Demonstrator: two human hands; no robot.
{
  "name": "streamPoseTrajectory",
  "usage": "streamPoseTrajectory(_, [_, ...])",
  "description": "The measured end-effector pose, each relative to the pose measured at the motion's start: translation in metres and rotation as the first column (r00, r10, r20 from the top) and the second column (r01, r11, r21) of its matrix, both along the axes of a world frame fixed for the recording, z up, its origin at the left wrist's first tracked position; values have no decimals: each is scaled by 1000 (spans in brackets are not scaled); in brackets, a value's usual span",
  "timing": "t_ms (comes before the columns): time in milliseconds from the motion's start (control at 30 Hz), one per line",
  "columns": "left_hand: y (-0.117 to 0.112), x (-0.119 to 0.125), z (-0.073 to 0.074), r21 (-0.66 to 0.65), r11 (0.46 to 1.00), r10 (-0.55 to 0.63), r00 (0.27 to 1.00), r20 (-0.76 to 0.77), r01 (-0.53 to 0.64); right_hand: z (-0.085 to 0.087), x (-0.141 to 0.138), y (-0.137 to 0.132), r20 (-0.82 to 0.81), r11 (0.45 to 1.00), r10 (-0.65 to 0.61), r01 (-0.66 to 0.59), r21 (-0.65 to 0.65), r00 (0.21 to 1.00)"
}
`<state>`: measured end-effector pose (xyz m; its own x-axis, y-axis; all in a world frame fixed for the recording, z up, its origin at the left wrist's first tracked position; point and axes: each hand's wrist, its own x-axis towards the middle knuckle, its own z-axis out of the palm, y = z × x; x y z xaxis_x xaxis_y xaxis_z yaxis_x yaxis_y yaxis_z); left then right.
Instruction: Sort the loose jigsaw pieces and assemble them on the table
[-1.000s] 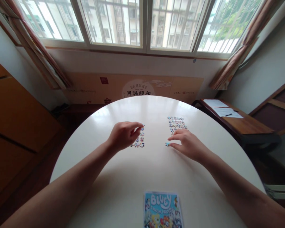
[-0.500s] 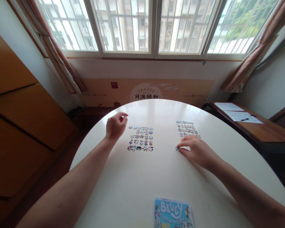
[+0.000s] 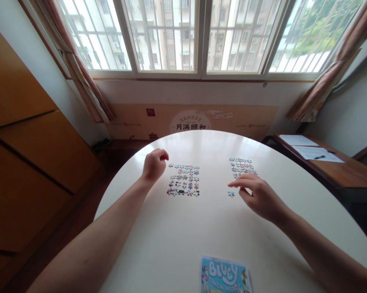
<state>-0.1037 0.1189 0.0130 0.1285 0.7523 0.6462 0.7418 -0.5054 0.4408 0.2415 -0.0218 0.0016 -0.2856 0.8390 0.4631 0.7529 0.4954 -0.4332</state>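
Observation:
On the round white table [image 3: 183, 228] lie two groups of small jigsaw pieces. The left group [image 3: 183, 185] is laid out in rows, and my left hand [image 3: 154, 165] hovers just left of it with fingers curled in; whether it holds a piece is hidden. The right group [image 3: 240, 167] sits farther back, partly behind my right hand [image 3: 258, 195]. That hand has its fingers extended and loosely apart, lifted slightly off the table. A single blue piece [image 3: 231, 193] lies on the table just left of its fingertips, not touched.
A Bluey puzzle picture card [image 3: 226, 276] lies at the table's near edge. A brown side table [image 3: 332, 162] with papers [image 3: 307, 147] and a pen stands to the right. A wooden cabinet [image 3: 27, 162] fills the left. Windows and curtains are behind.
My left hand pulled back from over the left group to its left side and curled. My right hand lifted off the single blue piece, which now lies free.

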Motion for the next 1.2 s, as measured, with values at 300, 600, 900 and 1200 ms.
streamPoseTrajectory(300, [-2,1,3,-82,996,11,989,-150,-24,-1,1,-1,-121,998,50,-45,46,991])
streamPoseTrajectory(600, [-1,-4,3,-417,880,-5,871,-490,-230,-3,-2,-3,-55,995,93,-95,-22,994])
streamPoseTrajectory(900, [-13,-7,24,-565,812,-229,808,-543,-150,-1,-4,-4,-35,993,104,-106,-52,994])
streamPoseTrajectory(1200, [-15,0,20,-565,821,-268,819,-508,-82,2,-6,-6,-20,993,108,-109,-44,994])
